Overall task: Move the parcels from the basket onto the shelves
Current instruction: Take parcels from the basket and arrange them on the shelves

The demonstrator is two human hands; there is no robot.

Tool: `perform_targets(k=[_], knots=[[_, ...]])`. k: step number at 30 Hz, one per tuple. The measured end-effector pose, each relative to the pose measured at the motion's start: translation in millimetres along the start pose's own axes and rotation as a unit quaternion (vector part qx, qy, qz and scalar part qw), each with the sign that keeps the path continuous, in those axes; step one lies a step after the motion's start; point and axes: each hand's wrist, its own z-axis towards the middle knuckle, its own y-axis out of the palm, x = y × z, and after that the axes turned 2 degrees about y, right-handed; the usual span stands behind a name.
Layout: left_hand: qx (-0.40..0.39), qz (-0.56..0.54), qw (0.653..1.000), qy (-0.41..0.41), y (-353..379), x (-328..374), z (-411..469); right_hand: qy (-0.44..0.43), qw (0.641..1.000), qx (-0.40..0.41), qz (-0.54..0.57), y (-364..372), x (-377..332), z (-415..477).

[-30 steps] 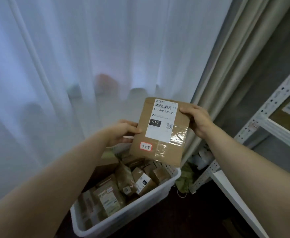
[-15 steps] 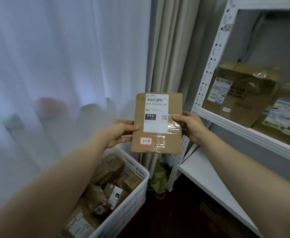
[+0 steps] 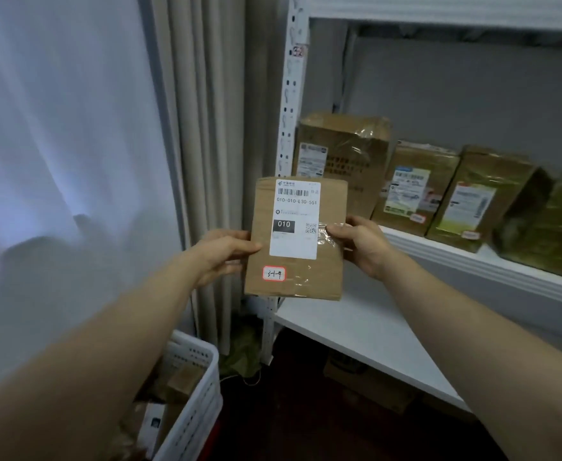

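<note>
Now, step: carrying one parcel from the basket toward the shelves; it is held upright, label facing the camera.
Next move: probably read the red-edged tag and choose a slot, beside the shelved parcels on the upper shelf or on the lower shelf.
Left hand: pinches the parcel's left edge, thumb in front.
Right hand: fingers grip the right edge over the tape.
Parcel's place: between both hands, in the air, touching no shelf.

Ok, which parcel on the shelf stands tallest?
The leftmost box, next to the rack's upright post. Its top rises clearly above the parcels to its right; the held parcel overlaps its lower left corner.
</note>
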Motion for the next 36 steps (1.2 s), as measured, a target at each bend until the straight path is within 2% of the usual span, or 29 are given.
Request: perform_targets(k=[3, 10, 21, 30, 36], knots=[[-0.05, -0.001, 0.999, -0.002, 39, 6, 18, -0.006, 0.999, 0.046, 0.007, -39, -2, -10], [-0.157, 0.08, 0.984, 0.028, 150, 37, 34, -0.047, 0.991, 0.12, 0.038, -140, -26, -51], [-0.251, 0.09, 0.951, 0.153, 405, 109, 29, -0.165, 0.957, 0.238, 0.035, -360, -98, -151], [-0.336, 0.083, 0.905, 0.249, 615, 181, 3, -0.236, 0.894, 0.38, 0.014, -517, -147, -235], [-0.387, 0.074, 0.865, 0.31, 736, 217, -6, -0.312, 0.82, 0.48, 0.01, -605, -176, -259]])
